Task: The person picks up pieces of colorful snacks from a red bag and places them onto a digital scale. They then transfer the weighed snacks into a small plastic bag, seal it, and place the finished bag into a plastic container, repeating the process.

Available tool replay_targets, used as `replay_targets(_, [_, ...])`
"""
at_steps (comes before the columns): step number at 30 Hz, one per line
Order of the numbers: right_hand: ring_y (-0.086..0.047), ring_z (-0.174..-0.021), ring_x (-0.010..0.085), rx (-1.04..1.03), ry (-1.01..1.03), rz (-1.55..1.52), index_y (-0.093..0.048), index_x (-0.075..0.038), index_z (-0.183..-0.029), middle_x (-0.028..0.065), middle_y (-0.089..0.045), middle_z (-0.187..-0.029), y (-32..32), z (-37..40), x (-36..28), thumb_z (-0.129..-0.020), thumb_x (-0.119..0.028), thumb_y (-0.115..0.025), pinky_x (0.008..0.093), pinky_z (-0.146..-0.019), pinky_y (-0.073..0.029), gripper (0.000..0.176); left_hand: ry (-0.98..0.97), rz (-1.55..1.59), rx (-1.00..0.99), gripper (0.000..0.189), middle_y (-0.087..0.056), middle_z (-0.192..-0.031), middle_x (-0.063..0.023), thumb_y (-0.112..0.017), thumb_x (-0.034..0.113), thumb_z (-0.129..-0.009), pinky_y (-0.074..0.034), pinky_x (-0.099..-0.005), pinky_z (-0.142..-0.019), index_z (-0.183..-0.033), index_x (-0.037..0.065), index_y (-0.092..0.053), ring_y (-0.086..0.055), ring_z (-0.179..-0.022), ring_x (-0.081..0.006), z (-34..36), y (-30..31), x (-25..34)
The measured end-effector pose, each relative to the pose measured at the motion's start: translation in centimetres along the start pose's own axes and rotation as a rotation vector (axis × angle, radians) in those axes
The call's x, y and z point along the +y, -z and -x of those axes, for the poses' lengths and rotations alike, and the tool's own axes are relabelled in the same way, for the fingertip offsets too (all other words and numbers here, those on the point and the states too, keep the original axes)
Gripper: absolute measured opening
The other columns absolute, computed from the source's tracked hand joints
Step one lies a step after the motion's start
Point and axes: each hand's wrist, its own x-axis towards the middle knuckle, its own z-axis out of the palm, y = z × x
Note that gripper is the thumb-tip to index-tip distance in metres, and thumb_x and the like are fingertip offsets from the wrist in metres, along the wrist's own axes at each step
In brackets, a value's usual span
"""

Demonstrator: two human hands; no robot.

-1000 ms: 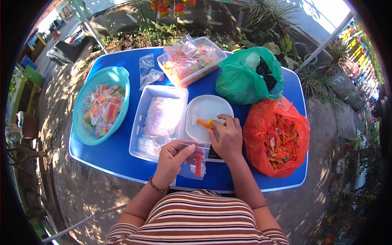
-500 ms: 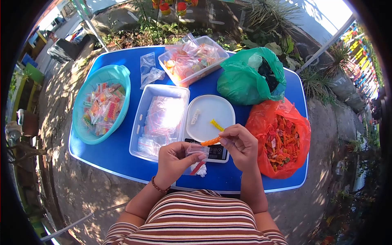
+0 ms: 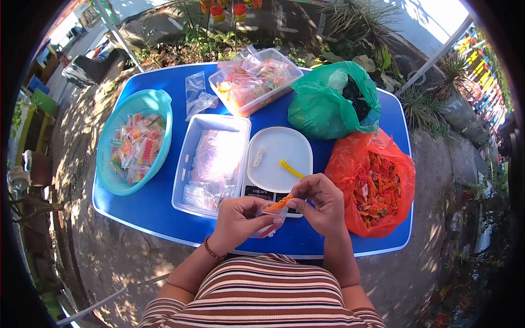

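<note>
My left hand [image 3: 243,220] pinches a small clear plastic bag [image 3: 266,228] with a red strip and something white low inside it. Between the fingertips of my right hand [image 3: 320,205] is an orange twisted strip [image 3: 280,204], its left end at the bag's mouth. Just beyond both hands stands a kitchen scale [image 3: 257,191], partly covered by them. On its white tray [image 3: 279,145] lie a yellow strip [image 3: 290,169] and a white strip [image 3: 260,156].
Left of the scale stands a white tub [image 3: 182,183] of clear bags. Farther left is a turquoise basket [image 3: 101,158] with filled packets. A second tub [image 3: 262,99] sits behind. On the right are a green bag [image 3: 317,112] and a red bag [image 3: 342,158] of colourful pieces.
The orange strip has tilted and come down to the bag's mouth. My hands have moved closer together, and the left has turned the bag up towards the strip.
</note>
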Motion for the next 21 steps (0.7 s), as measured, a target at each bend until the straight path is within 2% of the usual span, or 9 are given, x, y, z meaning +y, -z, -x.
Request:
replay_targets(1, [-0.066, -0.085, 0.0136, -0.014, -0.023, 0.017, -0.073, 0.003, -0.1, 0.0092, -0.07, -0.095, 0.0, 0.1, 0.0, -0.088, 0.007, -0.074, 0.0256, -0.078, -0.054, 0.012, -0.002, 0.011, -0.004, 0.027, -0.078, -0.088, -0.0053, -0.086, 0.018, -0.085, -0.057, -0.0222, -0.068, -0.104, 0.0, -0.078, -0.071, -0.076, -0.0071, 0.0, -0.1, 0.0])
replay_targets(4, [-0.064, -0.085, 0.0173, -0.129, 0.175, 0.369, -0.075, -0.001, -0.093, 0.0073, -0.07, -0.091, 0.1, -0.5, -0.3, -0.086, -0.001, -0.077, 0.0301, -0.079, -0.05, 0.007, 0.002, -0.005, -0.02, 0.026, -0.078, -0.089, -0.0058, -0.085, 0.017, -0.087, -0.057, -0.0223, -0.07, -0.105, 0.0, -0.078, -0.071, -0.078, -0.0076, 0.1, -0.1, 0.2])
replay_targets(6, [-0.063, -0.085, 0.0202, -0.13, 0.212, 0.37, -0.075, -0.004, -0.093, 0.0064, -0.069, -0.09, 0.1, -0.7, 0.0, -0.086, -0.004, -0.078, 0.0325, -0.08, -0.048, 0.007, 0.011, -0.079, -0.027, 0.025, -0.078, -0.09, -0.0065, -0.083, 0.017, -0.088, -0.058, -0.0224, -0.072, -0.106, 0.0, -0.078, -0.071, -0.08, -0.0082, 0.1, 0.0, 0.8])
replay_targets(10, [-0.061, -0.092, 0.0218, -0.192, 0.19, 0.441, -0.075, -0.006, -0.091, 0.0058, -0.069, -0.092, 0.3, -1.0, -1.0, -0.087, -0.008, -0.077, 0.0352, -0.083, -0.048, 0.006, 0.076, 0.028, -0.006, 0.024, -0.077, -0.093, -0.0074, -0.082, 0.013, -0.09, -0.057, -0.0219, -0.071, -0.108, -0.001, -0.077, -0.069, -0.08, -0.0076, 0.3, -0.2, 0.6])
replay_targets(13, [-0.061, -0.093, 0.0217, -0.198, 0.224, 0.371, -0.073, -0.005, -0.092, 0.0055, -0.069, -0.094, -0.2, -1.1, -0.6, -0.085, -0.005, -0.076, 0.0351, -0.083, -0.048, 0.008, 0.076, 0.056, -0.034, 0.027, -0.077, -0.097, -0.0092, -0.082, 0.017, -0.09, -0.058, -0.0229, -0.075, -0.11, 0.0, -0.077, -0.071, -0.084, -0.0088, 0.4, -0.3, 0.3])
replay_targets(16, [-0.063, -0.091, 0.0223, -0.219, 0.096, 0.334, -0.072, -0.004, -0.093, 0.0055, -0.069, -0.093, -0.8, -0.8, -1.0, -0.084, -0.001, -0.076, 0.0342, -0.082, -0.049, 0.011, 0.043, 0.052, -0.051, 0.027, -0.077, -0.099, -0.009, -0.082, 0.016, -0.09, -0.059, -0.0238, -0.078, -0.111, -0.001, -0.076, -0.072, -0.087, -0.0099, 0.4, -0.3, -0.8])
replay_targets(18, [-0.064, -0.088, 0.022, -0.201, 0.093, 0.302, -0.072, -0.004, -0.094, 0.0057, -0.069, -0.092, -1.0, -0.6, -0.9, -0.083, 0.002, -0.076, 0.0335, -0.08, -0.05, 0.014, 0.0, 0.01, -0.037, 0.027, -0.077, -0.099, -0.0091, -0.08, 0.014, -0.091, -0.059, -0.0247, -0.079, -0.112, -0.001, -0.075, -0.072, -0.089, -0.0109, 0.2, -0.2, -1.2])
replay_targets(21, [-0.065, -0.084, 0.022, -0.129, 0.045, 0.227, -0.073, -0.005, -0.095, 0.0064, -0.07, -0.092, -1.0, -0.1, -0.6, -0.082, 0.005, -0.075, 0.0328, -0.077, -0.051, 0.016, 0.023, 0.297, 0.07, 0.025, -0.077, -0.097, -0.0095, -0.079, 0.013, -0.092, -0.059, -0.0251, -0.08, -0.112, -0.002, -0.074, -0.073, -0.09, -0.0116, 0.2, -1.1, -0.3])
